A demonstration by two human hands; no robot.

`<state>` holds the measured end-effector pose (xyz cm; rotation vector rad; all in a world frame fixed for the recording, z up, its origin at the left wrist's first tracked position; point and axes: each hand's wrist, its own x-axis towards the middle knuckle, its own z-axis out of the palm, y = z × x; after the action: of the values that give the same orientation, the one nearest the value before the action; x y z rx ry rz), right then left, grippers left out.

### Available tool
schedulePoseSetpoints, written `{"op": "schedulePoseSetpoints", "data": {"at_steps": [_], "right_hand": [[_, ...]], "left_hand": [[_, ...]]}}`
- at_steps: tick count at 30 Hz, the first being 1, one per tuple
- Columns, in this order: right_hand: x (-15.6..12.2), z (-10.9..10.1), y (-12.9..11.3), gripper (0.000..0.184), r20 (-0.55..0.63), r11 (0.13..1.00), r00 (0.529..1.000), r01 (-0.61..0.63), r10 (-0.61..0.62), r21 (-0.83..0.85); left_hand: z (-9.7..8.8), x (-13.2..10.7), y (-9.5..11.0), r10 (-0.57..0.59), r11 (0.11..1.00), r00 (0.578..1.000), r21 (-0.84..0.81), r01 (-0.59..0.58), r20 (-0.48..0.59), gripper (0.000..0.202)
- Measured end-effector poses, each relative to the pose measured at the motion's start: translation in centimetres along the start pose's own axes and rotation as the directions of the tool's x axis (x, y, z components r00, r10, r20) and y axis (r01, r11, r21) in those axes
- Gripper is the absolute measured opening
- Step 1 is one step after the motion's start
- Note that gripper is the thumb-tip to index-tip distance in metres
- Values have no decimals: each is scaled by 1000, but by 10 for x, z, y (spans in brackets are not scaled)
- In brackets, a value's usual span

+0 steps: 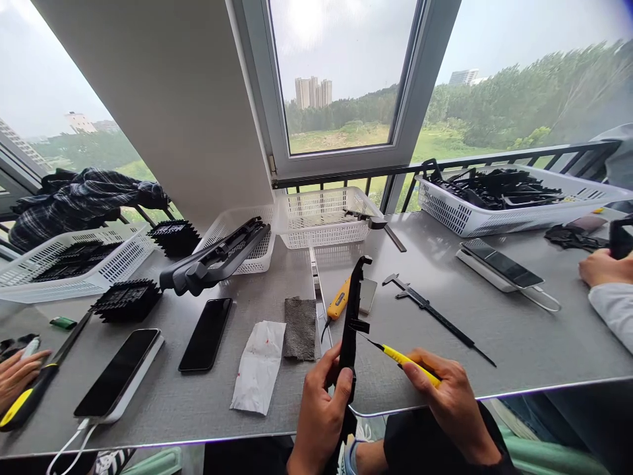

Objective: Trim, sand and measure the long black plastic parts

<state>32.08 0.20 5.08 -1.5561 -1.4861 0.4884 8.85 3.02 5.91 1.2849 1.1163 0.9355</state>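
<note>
My left hand point(321, 406) is closed round the lower end of a long black plastic part point(352, 316), held upright over the gap between two grey tables. My right hand point(448, 396) grips a yellow-handled knife point(403, 358) like a pen, its thin blade tip touching the part's side near a small tab. Just behind the part lie a second yellow-handled tool point(339, 300) and a black caliper point(435, 315).
Two phones point(206, 333) point(119, 375), a grey cloth point(300, 328) and a white wrapper point(258, 366) lie on the left table. White baskets point(324, 214) point(494, 211) with black parts stand at the back. Other people's hands show at far left point(17, 376) and far right point(601, 267).
</note>
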Motion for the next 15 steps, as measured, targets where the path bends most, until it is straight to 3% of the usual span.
{"op": "schedulePoseSetpoints", "data": {"at_steps": [4,10,15], "right_hand": [[-1,0,-1,69,-55,999,998,-39,39,-9],[-1,0,0,67,-31,999,999,-28,27,-21],[-1,0,-1,69,-59,999,998,-39,38,-24]], "left_hand": [[0,-2,-4,10,999,999,54,-8,-40,53],[1,-3,-6,78,984,993,164,-63,-90,46],[2,-5,-2,123,967,991,233,-107,-57,45]]}}
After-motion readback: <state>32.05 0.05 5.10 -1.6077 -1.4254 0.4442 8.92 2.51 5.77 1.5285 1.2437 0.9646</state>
